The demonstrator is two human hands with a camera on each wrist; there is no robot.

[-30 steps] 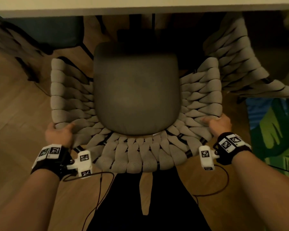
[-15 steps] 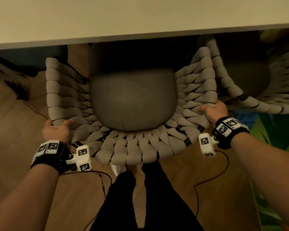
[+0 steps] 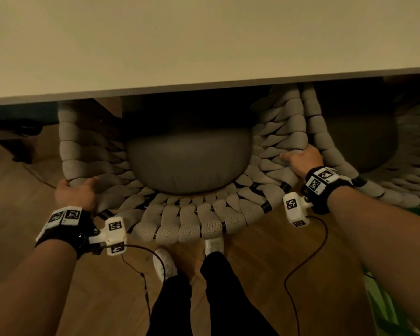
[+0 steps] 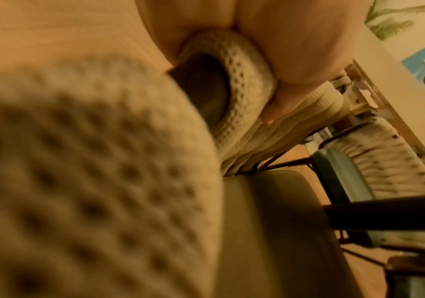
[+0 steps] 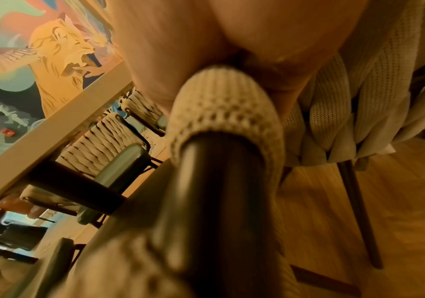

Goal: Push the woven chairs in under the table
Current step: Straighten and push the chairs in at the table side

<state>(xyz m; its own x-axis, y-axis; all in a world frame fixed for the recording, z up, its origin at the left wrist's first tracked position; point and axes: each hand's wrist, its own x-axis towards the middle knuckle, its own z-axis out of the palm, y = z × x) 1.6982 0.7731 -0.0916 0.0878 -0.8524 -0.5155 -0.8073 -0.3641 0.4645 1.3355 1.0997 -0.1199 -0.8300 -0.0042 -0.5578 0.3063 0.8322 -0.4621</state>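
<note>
A woven chair (image 3: 189, 221) with a thick beige knitted backrest and a grey seat cushion (image 3: 187, 163) stands in front of me, its front half hidden under the pale table (image 3: 204, 44). My left hand (image 3: 74, 192) grips the left end of the backrest rim, thumb over the weave (image 4: 247, 84). My right hand (image 3: 301, 158) grips the rim on the right, curled round the knitted band (image 5: 221, 113) on the dark frame tube. A second woven chair (image 3: 364, 151) stands close on the right, partly under the table.
Wooden floor (image 3: 34, 251) lies all round. My legs and white shoes (image 3: 165, 265) stand just behind the backrest. More woven chairs (image 5: 104, 145) stand on the table's far side. Cables hang from both wrists. A green patterned rug (image 3: 386, 306) lies at the right.
The chair has slid forward under the table; the table edge now covers the front of the seat. Both hands kept their grip on the backrest and I stepped forward.
</note>
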